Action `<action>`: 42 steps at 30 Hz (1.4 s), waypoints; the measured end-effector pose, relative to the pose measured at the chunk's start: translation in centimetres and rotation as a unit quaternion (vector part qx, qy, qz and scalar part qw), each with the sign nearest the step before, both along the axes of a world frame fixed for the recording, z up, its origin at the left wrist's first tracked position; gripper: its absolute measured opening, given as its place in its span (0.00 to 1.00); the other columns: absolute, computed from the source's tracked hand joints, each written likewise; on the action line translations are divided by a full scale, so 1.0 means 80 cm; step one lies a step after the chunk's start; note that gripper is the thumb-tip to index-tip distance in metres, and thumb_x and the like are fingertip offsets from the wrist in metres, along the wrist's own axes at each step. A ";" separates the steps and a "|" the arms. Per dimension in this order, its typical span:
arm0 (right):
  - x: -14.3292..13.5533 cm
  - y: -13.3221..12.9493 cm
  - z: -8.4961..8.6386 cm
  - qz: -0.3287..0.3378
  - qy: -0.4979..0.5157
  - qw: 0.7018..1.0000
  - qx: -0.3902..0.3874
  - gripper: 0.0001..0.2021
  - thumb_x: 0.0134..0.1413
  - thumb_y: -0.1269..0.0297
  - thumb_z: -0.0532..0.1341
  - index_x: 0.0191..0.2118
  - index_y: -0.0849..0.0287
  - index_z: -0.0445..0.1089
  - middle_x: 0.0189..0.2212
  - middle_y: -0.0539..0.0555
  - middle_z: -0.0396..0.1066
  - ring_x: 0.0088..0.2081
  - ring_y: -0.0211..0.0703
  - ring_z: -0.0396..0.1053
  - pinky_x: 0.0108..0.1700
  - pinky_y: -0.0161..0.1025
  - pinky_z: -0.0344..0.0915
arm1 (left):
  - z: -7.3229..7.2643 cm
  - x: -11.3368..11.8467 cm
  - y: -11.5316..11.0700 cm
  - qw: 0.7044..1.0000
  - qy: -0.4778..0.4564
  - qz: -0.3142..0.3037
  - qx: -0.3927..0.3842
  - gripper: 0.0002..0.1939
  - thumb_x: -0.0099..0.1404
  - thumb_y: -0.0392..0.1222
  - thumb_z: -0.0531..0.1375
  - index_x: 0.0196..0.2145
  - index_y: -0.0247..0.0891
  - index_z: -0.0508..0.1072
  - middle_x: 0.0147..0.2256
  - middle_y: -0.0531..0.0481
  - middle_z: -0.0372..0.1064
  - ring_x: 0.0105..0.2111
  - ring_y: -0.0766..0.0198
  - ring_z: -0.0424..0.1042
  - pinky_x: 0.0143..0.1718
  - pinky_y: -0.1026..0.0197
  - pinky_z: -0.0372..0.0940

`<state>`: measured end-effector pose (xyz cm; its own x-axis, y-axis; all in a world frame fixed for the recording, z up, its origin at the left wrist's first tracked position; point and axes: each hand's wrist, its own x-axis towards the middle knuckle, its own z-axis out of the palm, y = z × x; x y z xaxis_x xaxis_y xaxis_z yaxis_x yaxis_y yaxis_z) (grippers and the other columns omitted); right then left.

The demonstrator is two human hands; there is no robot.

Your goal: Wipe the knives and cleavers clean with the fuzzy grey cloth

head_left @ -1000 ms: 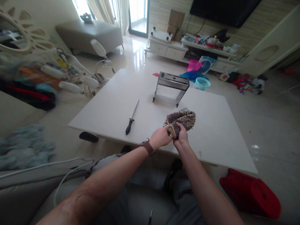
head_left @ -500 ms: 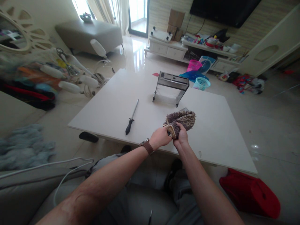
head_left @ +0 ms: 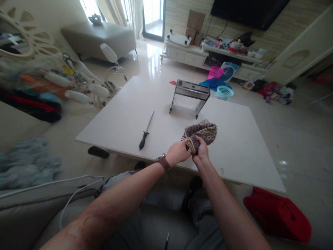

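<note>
My left hand (head_left: 179,153), with a brown watch strap on its wrist, is closed round a black handle, of which only a small bit shows. It seems to be a knife (head_left: 204,121), since a grey flat blade edge peeks out past the cloth; the rest is hidden. Folded over the blade is a brown-and-cream patterned towel (head_left: 201,132), gripped by my right hand (head_left: 202,151) with the thumb on top. Left of my hands a sharpening steel (head_left: 146,131) with a black handle lies on the white table (head_left: 125,118). Beyond the towel stands a metal-framed knife block (head_left: 191,87) with clear sides.
A small red piece (head_left: 172,82) lies by the block. Past the far table edge are a light-blue basket (head_left: 224,92) and a pink basket (head_left: 215,72). A red stool-like object (head_left: 278,215) sits at the lower right, and a lamp with white shades (head_left: 78,96) at left.
Almost nothing differs; both hands keep their grip, and the towel has barely shifted.
</note>
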<state>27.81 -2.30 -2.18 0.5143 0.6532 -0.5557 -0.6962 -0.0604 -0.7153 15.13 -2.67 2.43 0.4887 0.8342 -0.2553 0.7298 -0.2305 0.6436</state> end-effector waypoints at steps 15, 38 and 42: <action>0.002 0.001 -0.002 0.005 0.000 1.000 0.000 0.10 0.46 0.70 0.69 0.37 0.62 0.75 0.33 0.51 0.82 0.31 0.40 0.79 0.36 0.35 0.80 | -0.001 0.000 0.000 1.000 0.002 0.003 -0.001 0.17 0.67 0.44 0.57 0.51 0.41 0.79 0.48 0.39 0.80 0.47 0.50 0.80 0.47 0.56 0.73; 0.002 0.000 -0.003 0.008 0.000 1.000 0.008 0.10 0.45 0.69 0.70 0.37 0.61 0.75 0.34 0.52 0.82 0.32 0.41 0.79 0.34 0.35 0.79 | 0.000 0.000 0.000 1.000 -0.003 0.007 -0.006 0.17 0.67 0.43 0.57 0.51 0.42 0.78 0.48 0.40 0.80 0.47 0.51 0.80 0.48 0.57 0.73; 0.003 0.001 -0.003 0.011 0.003 1.000 0.004 0.10 0.46 0.69 0.69 0.37 0.61 0.75 0.34 0.51 0.82 0.32 0.41 0.79 0.36 0.35 0.80 | 0.000 0.000 0.000 1.000 0.001 0.002 -0.006 0.17 0.67 0.43 0.57 0.51 0.41 0.78 0.48 0.39 0.80 0.48 0.50 0.80 0.48 0.56 0.73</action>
<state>28.03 -2.25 -2.41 0.4969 0.6689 -0.5528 -0.6990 -0.0689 -0.7118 15.12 -2.69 2.41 0.4848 0.8328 -0.2672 0.7322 -0.2194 0.6448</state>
